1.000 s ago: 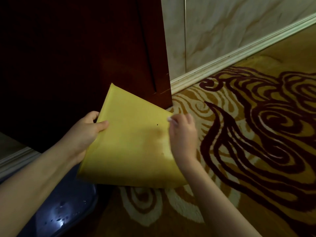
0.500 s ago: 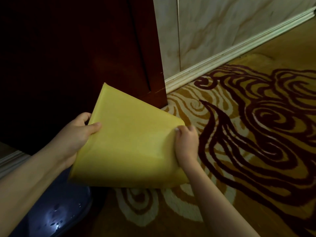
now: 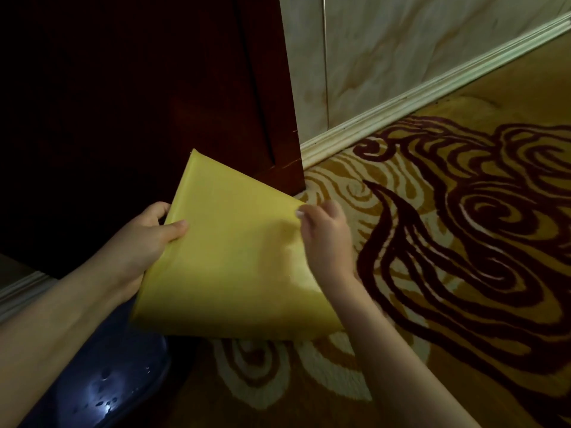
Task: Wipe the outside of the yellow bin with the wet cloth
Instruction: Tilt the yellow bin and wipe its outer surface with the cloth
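The yellow bin (image 3: 234, 261) is tipped over the carpet, one flat side facing me. My left hand (image 3: 145, 239) grips its left edge, thumb on the face and fingers behind. My right hand (image 3: 324, 239) is curled at the bin's upper right corner and presses against the side. A small white bit of the wet cloth (image 3: 299, 213) shows at its fingertips; the rest is hidden in the hand. A darker damp patch lies on the bin beside that hand.
A dark red wooden panel (image 3: 185, 88) stands right behind the bin. A dark blue basin (image 3: 102, 387) with water drops sits at the lower left. Patterned carpet (image 3: 448, 273) spreads to the right, up to a cream baseboard (image 3: 401, 100) and marbled wall.
My right hand slid down the bin's right edge, then back up to the upper right corner. My left hand kept its grip, and the bin stayed tilted.
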{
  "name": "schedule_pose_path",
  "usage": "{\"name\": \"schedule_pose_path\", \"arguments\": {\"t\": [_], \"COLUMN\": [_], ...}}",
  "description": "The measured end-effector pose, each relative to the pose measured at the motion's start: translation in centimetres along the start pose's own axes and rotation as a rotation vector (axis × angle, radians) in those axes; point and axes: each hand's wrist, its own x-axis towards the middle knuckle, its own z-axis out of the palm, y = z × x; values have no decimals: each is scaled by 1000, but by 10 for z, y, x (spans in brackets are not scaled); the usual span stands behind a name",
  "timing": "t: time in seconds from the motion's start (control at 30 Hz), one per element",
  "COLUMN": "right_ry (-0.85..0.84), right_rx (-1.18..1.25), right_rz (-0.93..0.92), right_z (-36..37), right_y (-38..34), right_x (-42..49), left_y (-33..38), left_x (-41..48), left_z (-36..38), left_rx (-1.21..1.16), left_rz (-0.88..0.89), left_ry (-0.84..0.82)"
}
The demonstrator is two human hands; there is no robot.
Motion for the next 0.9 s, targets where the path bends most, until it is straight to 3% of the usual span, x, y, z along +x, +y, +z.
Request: {"name": "schedule_pose_path", "arguments": {"t": [0.1, 0.2, 0.43, 0.53, 0.63, 0.77, 0.9], "right_ry": [-117, -140, -208, -244, -218, -52, -98], "right_rx": [-71, -155, -438, -473, -460, -315, -228], "right_rz": [-217, -236, 79, 298, 393, 211, -114], "right_z": [10, 14, 4, -6, -13, -14, 2], "right_y": [-24, -17, 56, 86, 94, 60, 18], "right_x": [-2, -6, -14, -18, -20, -13, -13], "left_y": [2, 6, 1, 0, 2, 9, 10], "left_x": [-1, -1, -2, -3, -2, 5, 10], "left_z": [2, 1, -5, -3, -2, -3, 1], "left_rx": [11, 9, 27, 30, 36, 39, 39], "left_rz": [11, 17, 17, 20, 32, 64, 84], "left_ry": [-10, -17, -4, -6, 10, 23, 14]}}
